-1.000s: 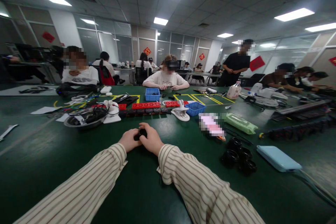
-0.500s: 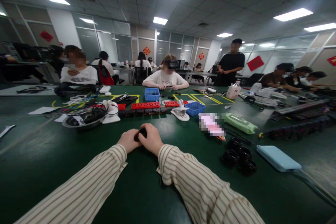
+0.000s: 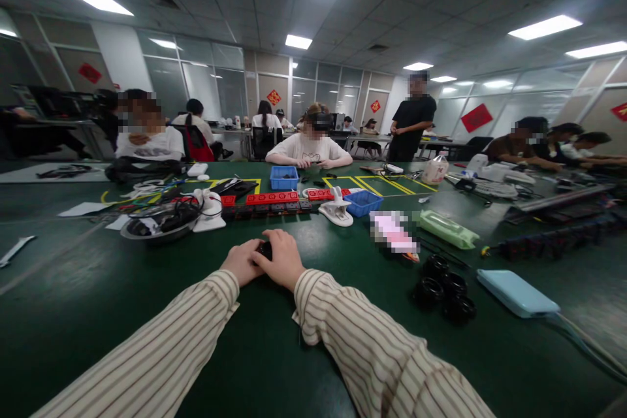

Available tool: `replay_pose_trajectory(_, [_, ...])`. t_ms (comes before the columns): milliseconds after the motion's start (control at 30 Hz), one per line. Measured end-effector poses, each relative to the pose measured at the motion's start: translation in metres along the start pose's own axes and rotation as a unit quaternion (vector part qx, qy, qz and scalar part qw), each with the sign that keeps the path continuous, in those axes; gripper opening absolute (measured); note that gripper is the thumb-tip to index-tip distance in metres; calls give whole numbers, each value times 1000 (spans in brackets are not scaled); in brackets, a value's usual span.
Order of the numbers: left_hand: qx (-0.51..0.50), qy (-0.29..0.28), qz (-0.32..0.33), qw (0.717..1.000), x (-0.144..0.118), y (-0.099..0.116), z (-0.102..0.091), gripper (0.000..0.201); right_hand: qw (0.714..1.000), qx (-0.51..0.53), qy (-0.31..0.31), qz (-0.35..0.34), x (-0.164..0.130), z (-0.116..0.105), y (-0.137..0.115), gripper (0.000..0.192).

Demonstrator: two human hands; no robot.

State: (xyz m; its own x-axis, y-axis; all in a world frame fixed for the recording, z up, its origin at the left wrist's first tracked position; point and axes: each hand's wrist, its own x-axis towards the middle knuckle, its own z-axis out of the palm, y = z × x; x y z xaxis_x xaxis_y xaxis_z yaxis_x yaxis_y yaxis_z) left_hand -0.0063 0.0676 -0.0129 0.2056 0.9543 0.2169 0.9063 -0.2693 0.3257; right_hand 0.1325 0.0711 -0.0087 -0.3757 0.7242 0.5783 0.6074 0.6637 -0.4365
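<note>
— Far left of the table (image 3: 73, 300)?
— A white strip (image 3: 14, 249) lying flat near the edge, then a metal bowl (image 3: 157, 225) full of dark cables, with a white gadget (image 3: 209, 209) just beside it.

— And behind those?
— A row of red and black blocks (image 3: 269, 201) running across, with a blue bin (image 3: 285, 177) further back and a seated person in white (image 3: 308, 147) beyond it.

— Middle, close in?
— Left hand (image 3: 241, 262) and right hand (image 3: 281, 260) pressed together on the green top, striped sleeves (image 3: 343, 333) leading in from below. Between them a small black part (image 3: 265, 249), mostly hidden. Left grip curled against it from the side; right grip closed over it from above, fingers wrapped round.

— Resting or lifted?
— Low over the table, seemingly touching it, though not certain.

— To the right?
— A white clamp-like piece (image 3: 337, 209) and a second blue tray (image 3: 363, 202) past the hands, then a pale green packet (image 3: 448, 229). Nearer, a cluster of black rings (image 3: 443, 290), touching each other, well apart from the hands. Just right of those, a light blue flat case (image 3: 518, 293) with a cable trailing off.
</note>
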Motion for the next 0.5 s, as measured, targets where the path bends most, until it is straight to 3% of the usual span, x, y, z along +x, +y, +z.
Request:
replay_pose_trajectory(167, [19,19,-20,999,-1,3,-3,31,998,-53,-9,26,1,2,1,33])
replay_pose_trajectory(333, [11,41,-4,999,4,-7,4,28,1000,-4,-18,0,4,5,6,19])
replay_pose_trajectory(500, [-51,19,40,998,9,-22,13,33,994,84,-58,-32,4,2,7,32])
